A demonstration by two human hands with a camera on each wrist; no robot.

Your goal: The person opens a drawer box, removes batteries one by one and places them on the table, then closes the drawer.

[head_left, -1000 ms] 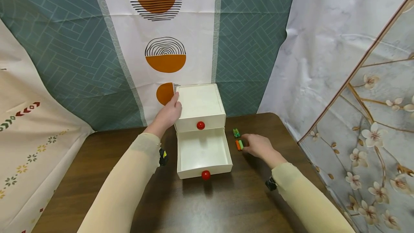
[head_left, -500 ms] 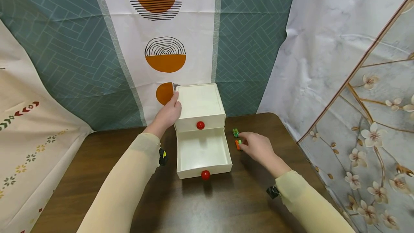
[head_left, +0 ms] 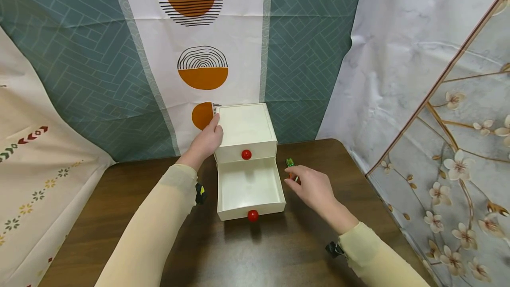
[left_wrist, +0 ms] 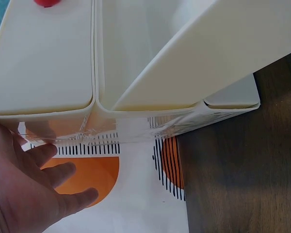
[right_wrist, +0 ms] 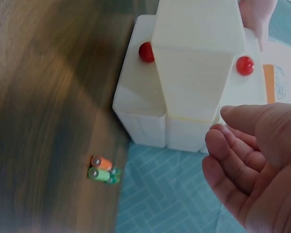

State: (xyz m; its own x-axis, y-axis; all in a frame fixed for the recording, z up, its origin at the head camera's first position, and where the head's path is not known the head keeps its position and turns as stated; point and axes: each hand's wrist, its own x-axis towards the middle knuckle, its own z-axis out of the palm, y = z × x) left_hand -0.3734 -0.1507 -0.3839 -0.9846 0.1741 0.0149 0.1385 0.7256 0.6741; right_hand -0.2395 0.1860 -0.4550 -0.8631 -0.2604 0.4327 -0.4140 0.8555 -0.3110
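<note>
A white drawer cabinet with red knobs stands against the back cloth. Its middle drawer is pulled out, and its bare bottom shows. My left hand rests at the cabinet's upper left side, thumb at the top edge; the left wrist view shows its other fingers spread beside the side wall. My right hand hovers right of the drawer, fingers loosely bent, with nothing between thumb and fingertips. Below it on the table lie an orange battery, a light green battery and darker green batteries. The head view partly hides these.
The brown wooden table carries everything. Patterned cloths hang behind it, with a flowered one at the right and a cream one at the left. The open drawer juts toward me, its red knob in front.
My right hand has shifted left from beside the batteries toward the drawer and now covers more of them. The left hand and the cabinet have stayed put.
</note>
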